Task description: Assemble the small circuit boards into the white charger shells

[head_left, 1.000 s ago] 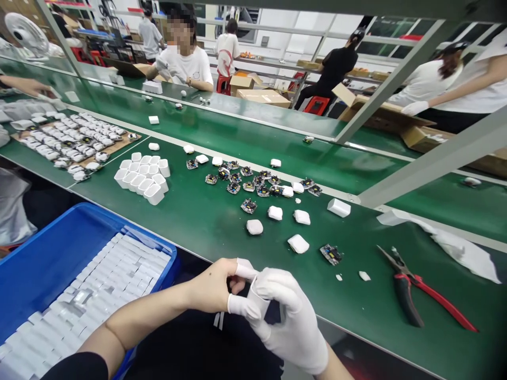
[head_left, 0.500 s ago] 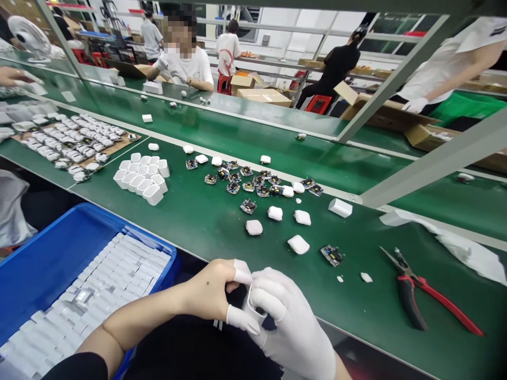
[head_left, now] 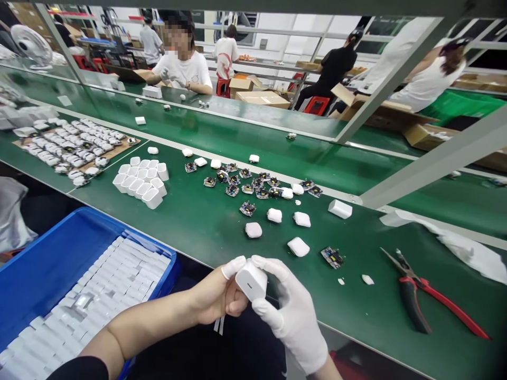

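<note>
A white charger housing (head_left: 253, 281) is held between my two hands at the table's front edge, its face with a small dark slot turned up towards me. My left hand (head_left: 219, 295), bare except for white finger covers, grips its left side with the thumb on top. On the other side, my gloved right hand (head_left: 296, 311) pinches it between thumb and fingers. Beyond my hands lie several white-capped pieces (head_left: 298, 246) and a bare circuit board (head_left: 332, 257). Farther back is a cluster of small circuit boards (head_left: 261, 182).
Needle-nose pliers (head_left: 412, 279) with red and black handles lie at right. Open white housings (head_left: 140, 179) stand grouped at left. A blue bin (head_left: 47, 237) holds rows of white housings. Metal posts (head_left: 415, 163) rise from the green bench; a co-worker (head_left: 184, 63) sits across.
The housing has been turned: its open end faced up before, and now the slotted face shows. My right-hand fingers have moved from over the opening to the housing's side.
</note>
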Motion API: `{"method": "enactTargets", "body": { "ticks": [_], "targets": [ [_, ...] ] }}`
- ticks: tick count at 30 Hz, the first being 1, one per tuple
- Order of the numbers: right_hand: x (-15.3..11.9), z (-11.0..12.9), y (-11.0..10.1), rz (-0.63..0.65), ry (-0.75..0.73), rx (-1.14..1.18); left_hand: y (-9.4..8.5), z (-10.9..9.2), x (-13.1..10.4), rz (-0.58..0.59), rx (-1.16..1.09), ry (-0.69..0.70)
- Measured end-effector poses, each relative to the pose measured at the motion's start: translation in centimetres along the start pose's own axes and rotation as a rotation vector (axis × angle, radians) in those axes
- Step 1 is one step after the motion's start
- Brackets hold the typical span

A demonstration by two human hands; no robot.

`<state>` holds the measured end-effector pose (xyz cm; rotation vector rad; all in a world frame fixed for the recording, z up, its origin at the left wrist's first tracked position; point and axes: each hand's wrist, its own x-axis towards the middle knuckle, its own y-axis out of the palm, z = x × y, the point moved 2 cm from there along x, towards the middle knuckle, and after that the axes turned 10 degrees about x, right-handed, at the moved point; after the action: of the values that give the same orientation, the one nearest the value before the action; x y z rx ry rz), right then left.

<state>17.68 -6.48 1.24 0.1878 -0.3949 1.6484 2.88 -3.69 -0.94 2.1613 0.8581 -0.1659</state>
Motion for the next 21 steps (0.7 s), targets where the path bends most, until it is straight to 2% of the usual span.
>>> {"method": "enactTargets", "body": {
  "ticks": [5,10,15,17,18,21],
  "targets": [
    [0.0,-0.9,0.0,-0.079,0.161,0.143,0.2,0.1,0.5,-0.017,-0.074,-0.060],
    [0.2,-0.8,-0.2,-0.111,0.240,0.229,0.3,-0.2,0.7,-0.006,-0.028,-0.071],
    [0.5,-0.3,-0.6,-0.172,0.454,0.387,-0.3,-0.7,0.3,0.058,0.047,-0.051],
    [0.5,-0.4,-0.7,-0.215,0.502,0.481,-0.5,-1.0,-0.3,0.036,0.203,-0.018],
    [0.5,-0.5,-0.7,-0.244,0.536,0.550,-0.7,-1.1,-0.7,-0.016,0.343,0.023],
    [0.2,-1.1,-0.1,-0.311,0.700,0.779,-0.9,-2.0,-1.7,-0.297,0.930,0.299]
  ]
}}
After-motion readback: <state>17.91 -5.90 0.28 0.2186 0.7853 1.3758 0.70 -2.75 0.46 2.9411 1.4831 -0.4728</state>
